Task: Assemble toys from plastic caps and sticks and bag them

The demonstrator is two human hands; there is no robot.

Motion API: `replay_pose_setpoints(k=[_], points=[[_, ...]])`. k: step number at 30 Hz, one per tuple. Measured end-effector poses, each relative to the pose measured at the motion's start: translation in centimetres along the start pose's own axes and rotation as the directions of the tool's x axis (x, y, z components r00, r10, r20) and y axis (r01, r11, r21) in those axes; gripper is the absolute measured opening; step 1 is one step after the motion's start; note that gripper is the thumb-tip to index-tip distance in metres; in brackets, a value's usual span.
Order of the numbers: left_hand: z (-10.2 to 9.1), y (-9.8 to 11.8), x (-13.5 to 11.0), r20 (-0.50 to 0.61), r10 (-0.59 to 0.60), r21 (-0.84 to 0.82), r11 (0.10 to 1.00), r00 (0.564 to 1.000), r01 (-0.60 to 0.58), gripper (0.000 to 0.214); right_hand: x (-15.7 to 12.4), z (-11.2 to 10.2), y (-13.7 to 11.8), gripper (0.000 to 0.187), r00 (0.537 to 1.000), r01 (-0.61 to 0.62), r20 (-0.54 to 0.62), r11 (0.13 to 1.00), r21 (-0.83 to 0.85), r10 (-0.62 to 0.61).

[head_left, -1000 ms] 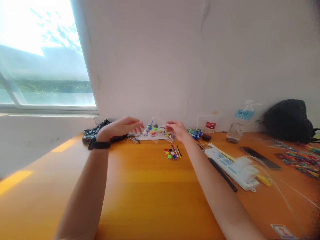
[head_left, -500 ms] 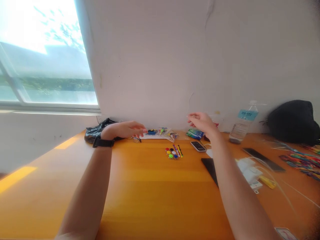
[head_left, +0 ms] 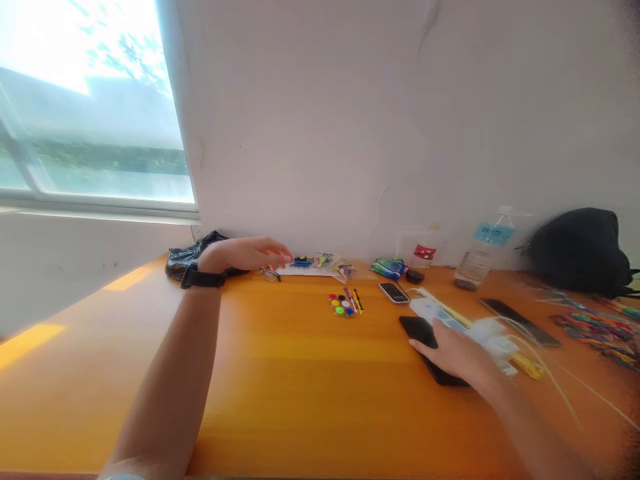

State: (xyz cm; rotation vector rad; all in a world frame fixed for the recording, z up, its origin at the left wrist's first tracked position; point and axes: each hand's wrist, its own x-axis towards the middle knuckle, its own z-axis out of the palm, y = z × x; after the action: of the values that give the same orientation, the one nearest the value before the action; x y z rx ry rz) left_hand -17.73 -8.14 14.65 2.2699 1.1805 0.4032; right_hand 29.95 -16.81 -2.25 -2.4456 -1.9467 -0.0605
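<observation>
My left hand is raised above the far left of the table, its fingers stretched loosely to the right, with nothing in them. It wears a black wristband. My right hand is lowered over a flat black device resembling a phone or small tablet. Its thumb and forefinger are spread apart; whether they touch the device I cannot tell. Between the hands lie several small coloured round pieces, in red, black, yellow, white, green and blue, beside purple and yellow sticks.
Along the wall are a black plastic bag, glasses, small bagged parts, a green-blue packet and a bottle. Rightward lie a white power strip, cables, a dark bar, coloured cords and a black bag.
My right hand has come down from near the wall to the black device, moving right and toward me. My left hand stays almost in place. The view has shifted slightly.
</observation>
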Motion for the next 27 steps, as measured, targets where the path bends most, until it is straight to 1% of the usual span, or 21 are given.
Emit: replay_pose_setpoints(k=[3,8,9,13,15,17,21,24,27], points=[[0.1,0.1,0.0,-0.005,-0.017,0.001,1.0,1.0,0.017,0.054,-1.4,0.8,-0.5,0.065,0.994,-0.055,-0.089,0.998,0.024,0.057],[0.1,0.5,-0.2,-0.009,-0.001,0.018,1.0,1.0,0.001,0.052,-1.8,1.5,-0.9,0.086,0.983,-0.094,-0.156,0.995,0.034,0.098],[0.1,0.6,-0.3,-0.014,0.002,0.019,1.0,1.0,-0.002,0.052,-1.8,1.5,-0.9,0.086,0.982,-0.096,-0.159,0.995,0.028,0.099],[0.1,0.6,-0.2,-0.015,-0.001,0.031,1.0,1.0,0.002,0.052,-2.2,1.0,-1.3,0.077,0.987,-0.103,-0.124,0.995,-0.004,0.102],[0.1,0.6,-0.2,-0.008,-0.005,0.032,0.999,1.0,0.006,0.052,-2.7,0.9,-1.4,0.081,0.985,-0.104,-0.14,0.995,0.003,0.103],[0.1,0.6,-0.1,-0.003,-0.007,0.037,0.999,1.0,0.007,0.053,-3.3,1.1,-1.2,0.087,0.977,-0.085,-0.193,0.996,0.034,0.09],[0.1,0.5,0.0,0.002,-0.02,0.08,0.997,1.0,0.019,0.054,-5.1,2.6,0.0,0.092,0.95,-0.033,-0.304,0.991,0.129,0.071],[0.2,0.4,0.1,0.005,-0.004,0.074,0.997,1.0,0.003,0.056,-6.7,4.1,1.1,0.092,0.921,0.007,-0.381,0.976,0.215,0.077],[0.2,0.5,0.1,0.006,-0.017,0.077,0.997,1.0,0.016,0.06,-8.0,5.2,1.7,0.089,0.906,0.061,-0.419,0.958,0.281,0.065]])
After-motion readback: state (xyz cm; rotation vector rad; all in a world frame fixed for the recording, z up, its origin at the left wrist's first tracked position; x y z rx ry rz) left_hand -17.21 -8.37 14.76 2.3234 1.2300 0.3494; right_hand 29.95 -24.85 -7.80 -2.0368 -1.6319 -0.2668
